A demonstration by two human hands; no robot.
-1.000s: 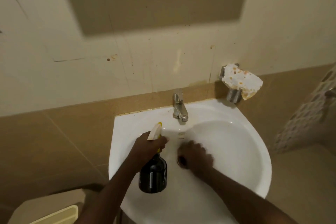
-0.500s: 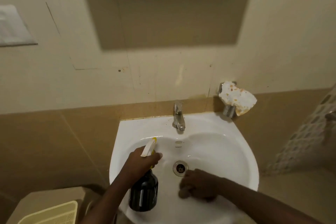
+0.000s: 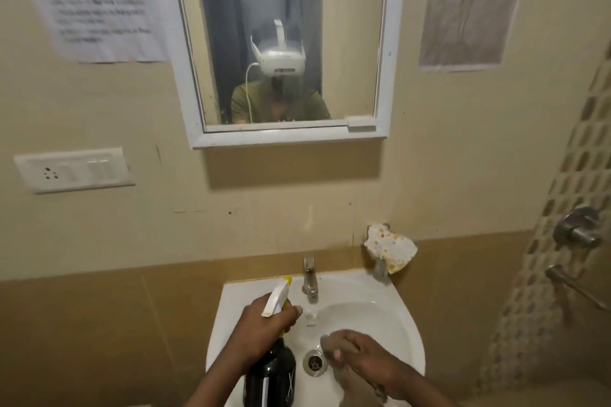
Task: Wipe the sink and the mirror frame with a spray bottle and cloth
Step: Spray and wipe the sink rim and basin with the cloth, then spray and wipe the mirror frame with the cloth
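A white sink sits low in the head view, with a metal drain in its basin. My left hand grips the neck of a dark spray bottle with a white and yellow trigger head, held upright over the sink's left side. My right hand is in the basin just right of the drain, fingers curled round a grey-brown cloth that presses on the porcelain. Above hangs the mirror in its white frame, reflecting a person wearing a white headset.
A chrome tap stands at the sink's back edge. A spotted white rag lies on a wall holder to the right. A switch plate and a paper notice are on the left wall, a shower valve on the right.
The view has tilted upward, bringing the mirror fully into sight. My right hand slid with the cloth from the basin's front back up beside the drain. My left hand keeps holding the bottle.
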